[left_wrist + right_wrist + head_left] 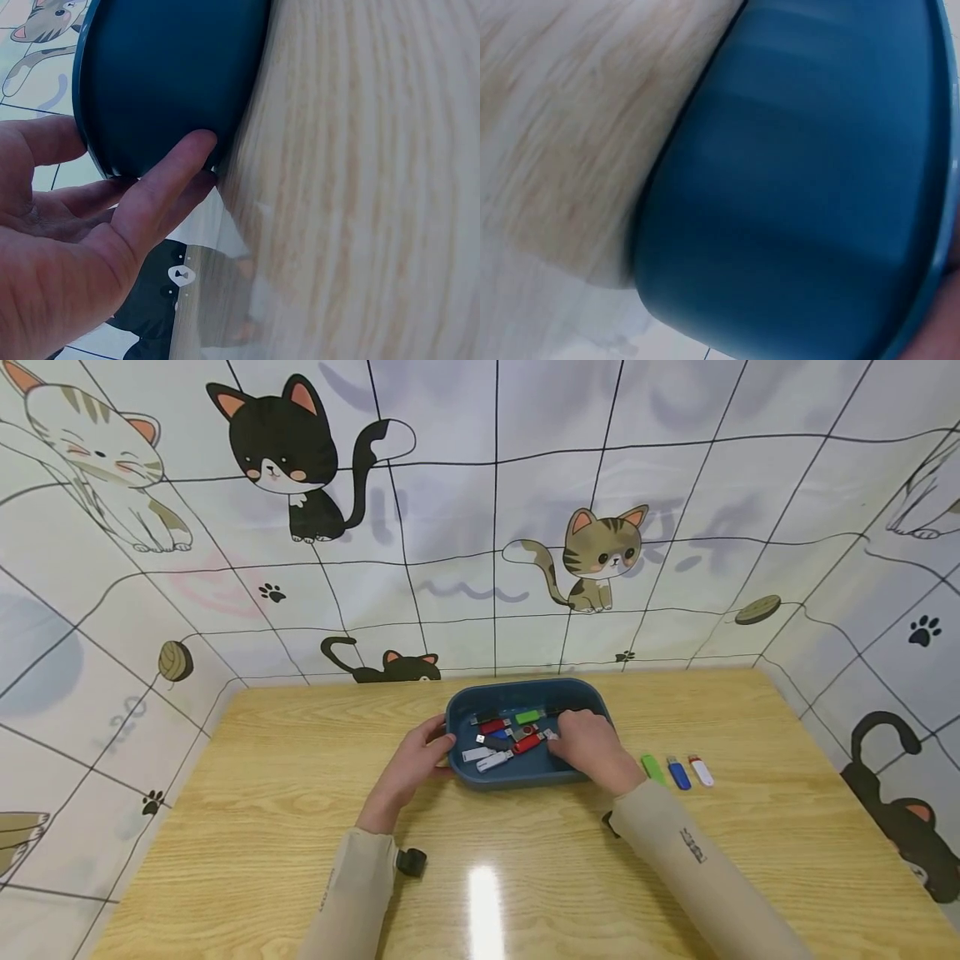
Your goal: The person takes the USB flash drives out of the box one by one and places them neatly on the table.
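Observation:
A blue plastic bin (491,782) stands on the table with several USB flash drives inside, among them a green one (528,717), a red one (528,743) and a white one (494,762). My left hand (411,760) holds the bin's left end; in the left wrist view, thumb and fingers lie against its rim and outer wall (172,82). Over the right end, my right hand (592,746) reaches down into the bin beside the drives. Its fingertips are mostly hidden, so whether it pinches a drive is unclear. The right wrist view shows mainly the bin's outer wall (795,172).
Right of the bin, a green flash drive (652,768), a blue one (678,773) and a white one with a red end (701,771) lie in a row near my right forearm. The wooden table (285,818) meets cat-printed walls (465,527) at the back and sides.

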A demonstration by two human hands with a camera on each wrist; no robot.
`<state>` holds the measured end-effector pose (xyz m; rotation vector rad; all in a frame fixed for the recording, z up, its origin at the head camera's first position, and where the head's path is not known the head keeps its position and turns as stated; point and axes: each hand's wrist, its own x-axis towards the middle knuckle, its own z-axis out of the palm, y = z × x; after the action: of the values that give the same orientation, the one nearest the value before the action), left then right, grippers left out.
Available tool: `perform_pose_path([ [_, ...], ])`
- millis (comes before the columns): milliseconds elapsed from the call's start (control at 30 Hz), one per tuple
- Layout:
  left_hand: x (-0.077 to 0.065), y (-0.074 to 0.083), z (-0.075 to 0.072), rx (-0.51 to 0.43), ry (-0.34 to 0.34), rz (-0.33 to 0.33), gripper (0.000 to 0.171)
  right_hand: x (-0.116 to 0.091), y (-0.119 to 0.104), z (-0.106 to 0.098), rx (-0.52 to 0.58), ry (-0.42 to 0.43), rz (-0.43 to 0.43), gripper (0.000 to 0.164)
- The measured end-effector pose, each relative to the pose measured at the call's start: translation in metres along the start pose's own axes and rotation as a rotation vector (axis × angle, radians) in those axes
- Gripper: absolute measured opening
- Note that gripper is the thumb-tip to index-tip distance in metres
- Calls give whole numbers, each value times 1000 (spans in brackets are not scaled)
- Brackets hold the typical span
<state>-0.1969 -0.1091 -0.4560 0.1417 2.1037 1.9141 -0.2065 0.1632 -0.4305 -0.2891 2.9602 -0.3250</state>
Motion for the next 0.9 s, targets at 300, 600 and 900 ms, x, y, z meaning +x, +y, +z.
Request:
perform_pose_path([
  [300,-1,-1,-2,16,-2,-8,48,-7,-1,-7,56,85,0,44],
  [600,-1,-1,-2,13,-3,-7,48,-16,1,-16,117,121,41,24],
  [900,-1,-2,-2,14,-8,12,49,-33,6,-29,196,183,48,30],
])
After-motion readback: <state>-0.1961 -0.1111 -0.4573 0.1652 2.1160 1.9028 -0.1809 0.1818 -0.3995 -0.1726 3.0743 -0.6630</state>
